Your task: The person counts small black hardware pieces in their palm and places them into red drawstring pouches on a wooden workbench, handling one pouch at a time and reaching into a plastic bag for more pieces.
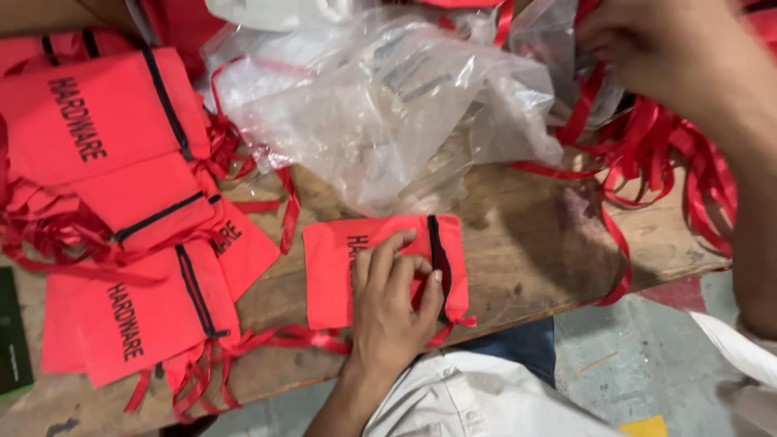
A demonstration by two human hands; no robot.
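White sleeve (477, 400), left hand (392, 311) pressing red pouch (380, 267)

My left hand (391, 303) covers middle of red pouch (380, 267), hiding its lettering. My right hand (647, 40), upper right, motion-blurred, fingers buried in red ribbons (647, 154). Contents of clear plastic bags (380, 105) unreadable. Green object (12, 340) cut by left edge.

A worn wooden tabletop (534, 243) runs across the middle of the frame, its surface scuffed and stained. Below it at lower right lies a grey-green floor (639, 348) bearing a yellow patch (645, 426).
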